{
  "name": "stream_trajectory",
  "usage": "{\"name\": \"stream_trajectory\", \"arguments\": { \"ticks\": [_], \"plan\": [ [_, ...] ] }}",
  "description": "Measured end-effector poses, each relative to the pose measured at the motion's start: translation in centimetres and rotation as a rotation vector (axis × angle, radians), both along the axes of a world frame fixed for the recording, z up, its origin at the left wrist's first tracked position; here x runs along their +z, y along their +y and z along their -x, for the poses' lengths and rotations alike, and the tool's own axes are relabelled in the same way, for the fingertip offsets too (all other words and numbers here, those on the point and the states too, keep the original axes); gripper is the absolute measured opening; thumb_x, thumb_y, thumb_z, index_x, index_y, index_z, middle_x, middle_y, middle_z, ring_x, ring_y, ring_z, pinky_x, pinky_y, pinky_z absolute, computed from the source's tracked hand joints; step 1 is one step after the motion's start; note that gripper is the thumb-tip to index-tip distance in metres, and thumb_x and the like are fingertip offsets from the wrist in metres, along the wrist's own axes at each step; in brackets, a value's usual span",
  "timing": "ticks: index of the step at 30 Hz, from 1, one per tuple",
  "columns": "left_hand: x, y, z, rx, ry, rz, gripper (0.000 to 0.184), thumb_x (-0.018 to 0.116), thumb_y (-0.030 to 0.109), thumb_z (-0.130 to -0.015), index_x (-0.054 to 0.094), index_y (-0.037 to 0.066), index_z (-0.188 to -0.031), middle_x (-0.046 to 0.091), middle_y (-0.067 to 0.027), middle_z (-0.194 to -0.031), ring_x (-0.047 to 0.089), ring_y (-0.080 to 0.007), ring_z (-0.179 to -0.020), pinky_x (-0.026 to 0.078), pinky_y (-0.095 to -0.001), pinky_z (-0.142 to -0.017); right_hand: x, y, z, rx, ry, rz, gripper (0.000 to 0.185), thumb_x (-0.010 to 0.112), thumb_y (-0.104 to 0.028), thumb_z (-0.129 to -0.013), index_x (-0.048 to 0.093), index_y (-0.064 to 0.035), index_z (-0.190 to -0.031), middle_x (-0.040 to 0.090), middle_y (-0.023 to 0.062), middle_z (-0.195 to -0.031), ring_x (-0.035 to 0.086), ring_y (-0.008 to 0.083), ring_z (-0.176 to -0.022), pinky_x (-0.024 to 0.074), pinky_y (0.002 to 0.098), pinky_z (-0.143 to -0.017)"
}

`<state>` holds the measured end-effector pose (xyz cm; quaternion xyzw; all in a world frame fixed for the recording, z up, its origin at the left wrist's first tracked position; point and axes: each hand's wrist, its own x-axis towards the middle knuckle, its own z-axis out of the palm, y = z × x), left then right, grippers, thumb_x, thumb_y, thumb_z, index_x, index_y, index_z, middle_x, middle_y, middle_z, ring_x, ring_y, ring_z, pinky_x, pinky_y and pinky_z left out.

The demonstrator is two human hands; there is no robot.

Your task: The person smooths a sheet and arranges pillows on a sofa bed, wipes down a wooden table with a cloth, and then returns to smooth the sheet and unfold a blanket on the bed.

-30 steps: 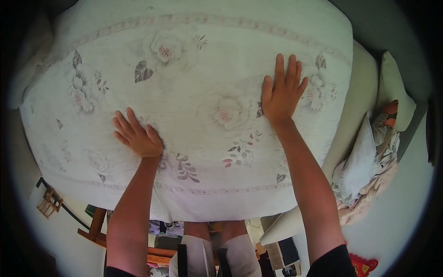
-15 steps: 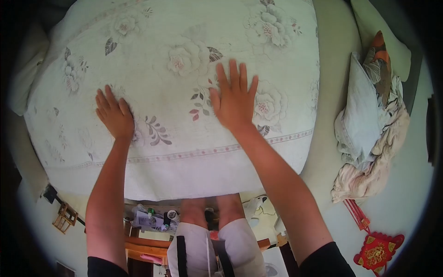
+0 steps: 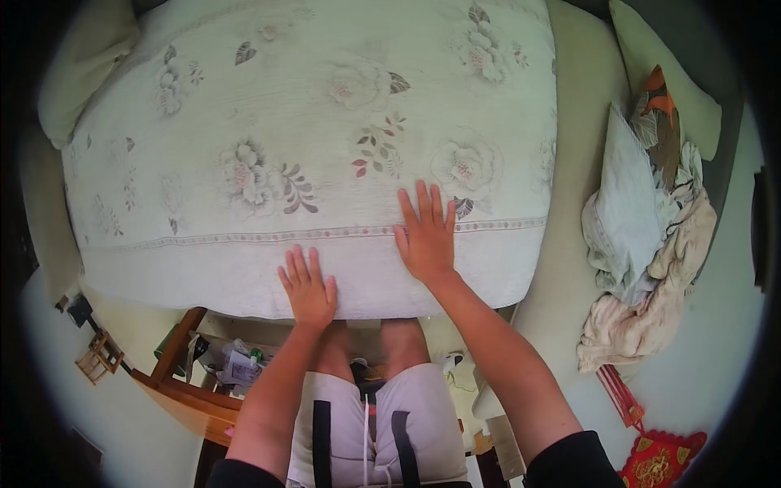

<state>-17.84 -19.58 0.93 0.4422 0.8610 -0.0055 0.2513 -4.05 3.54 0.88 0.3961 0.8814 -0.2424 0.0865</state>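
A pale floral cloth point(image 3: 325, 154) with grey and pink flowers lies spread over a wide, soft-looking surface. My left hand point(image 3: 311, 294) rests flat on its plain white border, close to the near edge, fingers spread. Farther right, my right hand point(image 3: 428, 244) lies palm down across the patterned stripe point(image 3: 342, 233), its fingers apart and pointing away from me. Neither hand grips anything. Slight wrinkles show in the cloth beyond my fingers.
To the right, a pale pillow point(image 3: 622, 211) and a crumpled beige cloth point(image 3: 643, 317) lie in a heap. A red hanging ornament point(image 3: 661, 464) is at lower right. Beige cushions point(image 3: 89, 65) stand at upper left. Wooden furniture point(image 3: 183, 398) and small items are below the near edge.
Both hands have slid nearer to me over the cloth, the left also well to the right. The cloth's pattern appears shifted and the view has moved slightly.
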Motion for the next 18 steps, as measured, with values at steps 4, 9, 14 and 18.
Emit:
{"name": "stream_trajectory", "arguments": {
  "ticks": [4, 9, 14, 18],
  "plan": [
    [1.2, -0.8, 0.1, -0.058, -0.134, 0.039, 0.074, 0.051, 0.036, -0.096, 0.023, 0.004, -0.156, 0.011, -0.0263, -0.162, 0.007, -0.0450, -0.150, 0.002, -0.0627, -0.118, 0.6, -0.8, -1.0, 0.024, -0.041, 0.017, 0.067, 0.059, -0.030, -0.094, 0.033, -0.0178, -0.155, 0.022, 0.0116, -0.163, 0.017, 0.0330, -0.151, 0.0102, 0.0578, -0.120],
    [3.4, -0.6, 1.2, -0.114, -0.279, 0.004, 0.072, 0.058, 0.029, -0.090, 0.030, 0.010, -0.155, 0.011, -0.0241, -0.163, 0.009, -0.0435, -0.150, 0.006, -0.0613, -0.118, 1.0, -2.7, -1.9, 0.003, -0.117, 0.009, 0.068, 0.056, -0.032, -0.096, 0.030, -0.0163, -0.156, 0.019, 0.0115, -0.164, 0.014, 0.0334, -0.152, 0.0076, 0.0600, -0.120],
    [3.5, -0.9, 6.4, -0.232, -0.316, -0.183, 0.067, 0.062, 0.019, -0.082, 0.045, 0.014, -0.147, 0.027, -0.0185, -0.160, 0.024, -0.0376, -0.147, 0.018, -0.0571, -0.118, -0.2, -5.5, -0.6, -0.158, -0.146, -0.072, 0.068, 0.052, -0.033, -0.097, 0.026, -0.0127, -0.157, 0.016, 0.0155, -0.164, 0.012, 0.0381, -0.152, 0.0073, 0.0635, -0.118],
    [1.7, -1.2, 13.1, -0.268, -0.192, -0.268, 0.065, 0.061, 0.015, -0.081, 0.047, 0.016, -0.145, 0.032, -0.0153, -0.158, 0.029, -0.0338, -0.146, 0.022, -0.0549, -0.118, -2.4, -8.2, 2.2, -0.365, -0.104, -0.221, 0.067, 0.049, -0.029, -0.098, 0.023, -0.0089, -0.157, 0.017, 0.0197, -0.164, 0.011, 0.0441, -0.150, 0.0063, 0.0669, -0.115]
  ]
}}
